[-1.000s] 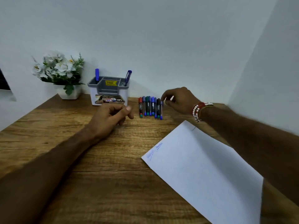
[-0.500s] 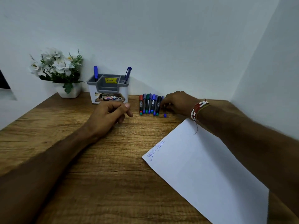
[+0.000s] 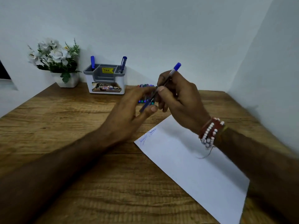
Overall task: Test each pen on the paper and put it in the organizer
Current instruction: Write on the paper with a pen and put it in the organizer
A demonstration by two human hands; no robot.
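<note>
A blue pen point(image 3: 172, 72) is gripped aslant by the right hand point(image 3: 181, 101), its lower end pinched by the left hand point(image 3: 129, 113), above the row of pens point(image 3: 146, 85) on the tabletop point(image 3: 64, 126). The paper point(image 3: 186, 159) is laid beneath the right wrist; the organizer point(image 3: 106, 81) is set well behind
</note>
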